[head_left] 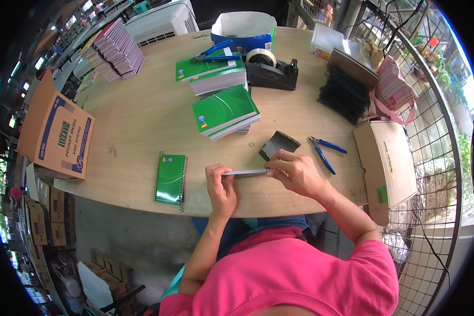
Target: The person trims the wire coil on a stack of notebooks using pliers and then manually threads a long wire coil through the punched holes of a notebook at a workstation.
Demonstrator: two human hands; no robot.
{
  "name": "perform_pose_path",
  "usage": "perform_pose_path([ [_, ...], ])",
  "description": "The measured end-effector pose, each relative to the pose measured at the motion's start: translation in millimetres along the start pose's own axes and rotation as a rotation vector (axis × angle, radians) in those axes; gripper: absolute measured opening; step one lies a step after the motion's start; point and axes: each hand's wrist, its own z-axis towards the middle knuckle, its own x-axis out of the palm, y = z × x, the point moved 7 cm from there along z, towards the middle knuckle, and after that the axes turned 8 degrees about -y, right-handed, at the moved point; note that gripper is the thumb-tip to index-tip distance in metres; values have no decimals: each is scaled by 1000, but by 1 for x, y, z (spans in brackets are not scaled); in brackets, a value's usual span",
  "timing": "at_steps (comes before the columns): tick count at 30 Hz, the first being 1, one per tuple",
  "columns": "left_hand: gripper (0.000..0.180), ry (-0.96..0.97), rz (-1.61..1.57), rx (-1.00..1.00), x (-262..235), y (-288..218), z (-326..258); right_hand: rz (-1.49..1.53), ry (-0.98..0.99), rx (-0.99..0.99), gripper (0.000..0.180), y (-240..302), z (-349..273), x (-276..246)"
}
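Just right of the green spiral notebook (170,178) (flat on the desk (142,121)), left hand (221,188) and right hand (296,171) each keep a closed grip on a paper stack (247,173).

The person wears a bright pink short-sleeved top — plain, with no print showing from above. Both forearms are bare down to the left hand (221,187) and right hand (296,173) (no rings or watch, as far as the view tells). Blue legwear — possibly jeans — shows below the table edge.
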Motion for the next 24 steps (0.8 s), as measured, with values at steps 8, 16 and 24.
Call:
perform_pose_path([
  [8, 34, 36, 4, 16, 3, -4, 0, -175, 1, -251, 34, 2, 6, -8],
  [16, 44, 143, -44, -17, 8, 9, 10, -454, 601, -997, 70, -50, 33, 8],
  [24, 42, 95, 5, -37, 8, 3, 6, -319, 654, -137, 62, -107, 49, 6],
])
